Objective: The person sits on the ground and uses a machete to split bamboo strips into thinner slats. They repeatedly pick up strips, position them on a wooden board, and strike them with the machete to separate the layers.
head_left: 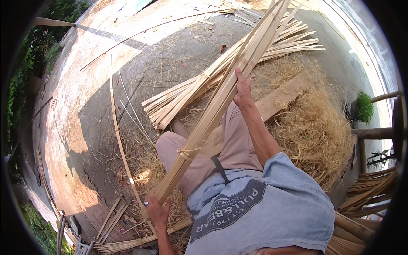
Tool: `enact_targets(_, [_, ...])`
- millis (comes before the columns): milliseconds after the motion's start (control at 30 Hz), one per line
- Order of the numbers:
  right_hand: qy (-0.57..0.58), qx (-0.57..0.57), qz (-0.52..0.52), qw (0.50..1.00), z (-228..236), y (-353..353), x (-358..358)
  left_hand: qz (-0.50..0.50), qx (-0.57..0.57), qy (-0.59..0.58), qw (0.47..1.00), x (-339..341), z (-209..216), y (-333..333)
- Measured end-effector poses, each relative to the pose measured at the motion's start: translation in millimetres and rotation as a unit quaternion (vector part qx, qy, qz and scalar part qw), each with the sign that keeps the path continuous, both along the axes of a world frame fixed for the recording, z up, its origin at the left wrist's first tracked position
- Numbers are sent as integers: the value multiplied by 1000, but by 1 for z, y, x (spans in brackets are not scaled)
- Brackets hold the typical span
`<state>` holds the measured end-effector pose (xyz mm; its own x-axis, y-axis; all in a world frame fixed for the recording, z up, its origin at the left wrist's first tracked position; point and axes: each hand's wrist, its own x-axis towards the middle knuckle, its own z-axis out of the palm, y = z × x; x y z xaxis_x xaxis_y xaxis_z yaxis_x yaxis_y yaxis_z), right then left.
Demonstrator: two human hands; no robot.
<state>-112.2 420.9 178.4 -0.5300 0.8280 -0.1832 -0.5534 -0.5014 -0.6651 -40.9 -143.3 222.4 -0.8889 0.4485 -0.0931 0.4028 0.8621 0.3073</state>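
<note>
A long bundle of pale bamboo strips point(212, 114) slants across my lap, bound near its lower part by a twisted strip tie point(185, 154). Its lower end rests in my left hand point(157, 212), with the thumb apart and a ring on one finger. Farther up, my right hand point(243, 88) wraps round the bundle's right side, thumb pointing up along it. Beyond my knees, a second tied bundle of bamboo strips point(182, 95) lies on the ground, its ends fanned out and partly hidden behind the held one.
Right of my legs is a heap of curly shavings point(316, 136) beside a wooden plank point(282, 97). Loose strips point(120, 144) lie on the left. More strips point(369, 191) are stacked at the lower right, near a green potted plant point(364, 107) and wooden posts point(374, 134).
</note>
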Motion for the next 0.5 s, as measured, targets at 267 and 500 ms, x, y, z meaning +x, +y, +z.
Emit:
enact_targets(267, [-226, -72, 45, 970, -31, 96, -38, -71, 26, 65, 995, -131, -66, 128])
enact_targets(500, [-334, 252, 144, 897, -92, -1, 25, -81, 46, -18, 995, -152, -101, 187])
